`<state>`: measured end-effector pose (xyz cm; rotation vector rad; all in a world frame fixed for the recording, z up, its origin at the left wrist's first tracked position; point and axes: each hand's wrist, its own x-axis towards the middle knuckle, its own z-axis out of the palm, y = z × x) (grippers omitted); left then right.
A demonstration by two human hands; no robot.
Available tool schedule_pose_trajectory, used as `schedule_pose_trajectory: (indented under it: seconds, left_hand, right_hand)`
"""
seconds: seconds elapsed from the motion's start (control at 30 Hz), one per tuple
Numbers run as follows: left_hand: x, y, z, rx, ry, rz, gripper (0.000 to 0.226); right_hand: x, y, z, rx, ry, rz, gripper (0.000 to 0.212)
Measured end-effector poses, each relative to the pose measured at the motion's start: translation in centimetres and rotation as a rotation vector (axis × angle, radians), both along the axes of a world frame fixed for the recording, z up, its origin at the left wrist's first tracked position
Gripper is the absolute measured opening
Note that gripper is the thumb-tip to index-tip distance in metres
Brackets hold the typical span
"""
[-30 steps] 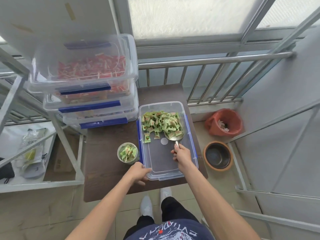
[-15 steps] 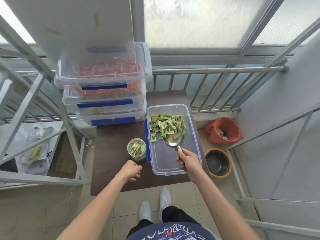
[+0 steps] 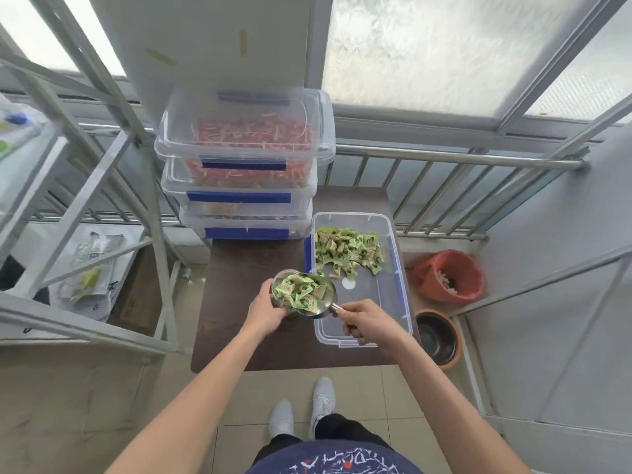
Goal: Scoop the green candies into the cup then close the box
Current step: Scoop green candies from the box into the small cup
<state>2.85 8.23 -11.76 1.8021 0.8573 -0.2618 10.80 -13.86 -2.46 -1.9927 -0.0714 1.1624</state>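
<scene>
An open clear plastic box (image 3: pixel 400 295) with blue clips sits on the right half of a small dark table (image 3: pixel 239 265). A heap of green candies (image 3: pixel 347 253) lies in its far half. My right hand (image 3: pixel 367 323) grips the handle of a metal scoop (image 3: pixel 325 304) heaped with green candies. The scoop hangs over the cup (image 3: pixel 278 302), just left of the box. My left hand (image 3: pixel 265 311) is wrapped around the cup, which the scoop and the hand mostly hide.
Three stacked lidded clear boxes (image 3: pixel 244 165) holding red candies stand at the table's back left. A metal rack (image 3: pixel 85 200) stands to the left. A red bin (image 3: pixel 448 277) and a dark bowl (image 3: pixel 437 338) sit on the floor to the right. A railing (image 3: pixel 444 159) runs behind.
My right hand lifted the loaded scoop out of the box and carried it left over the cup. My left hand left the box's near corner and closed around the cup.
</scene>
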Motion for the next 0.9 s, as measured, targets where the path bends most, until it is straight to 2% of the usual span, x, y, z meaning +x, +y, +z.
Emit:
schedule_pose_trajectory:
  seconds: [0.17, 0.27, 0.4, 0.53, 0.6, 0.73, 0.9]
  left_hand:
    - [0.0, -0.1, 0.4, -0.002, 0.007, -0.001, 0.075]
    - [0.0, 0.0, 0.4, 0.003, 0.011, -0.006, 0.074]
    - [0.0, 0.0, 0.8, -0.015, 0.016, -0.019, 0.075]
    - [-0.1, 0.2, 0.8, -0.054, 0.039, -0.029, 0.087]
    - [-0.2, 0.4, 0.4, -0.068, 0.049, -0.027, 0.090]
    - [-0.4, 0.5, 0.4, -0.083, 0.060, -0.029, 0.079]
    - [-0.4, 0.2, 0.4, -0.082, 0.061, -0.019, 0.080]
  right_hand:
    - [1.1, 2.6, 2.7, -0.171, -0.152, 0.111, 0.040]
    - [1.3, 4.5, 4.4, -0.274, -0.281, 0.216, 0.035]
    - [1.5, 6.8, 6.4, -0.377, -0.337, 0.340, 0.031]
    - [1.5, 8.2, 8.2, -0.443, -0.378, 0.422, 0.026]
    - [1.7, 8.4, 8.6, -0.469, -0.399, 0.424, 0.027]
    - [1.9, 8.3, 9.6, -0.473, -0.452, 0.409, 0.024]
    - [2.1, 8.5, 8.8, -0.411, -0.550, 0.325, 0.027]
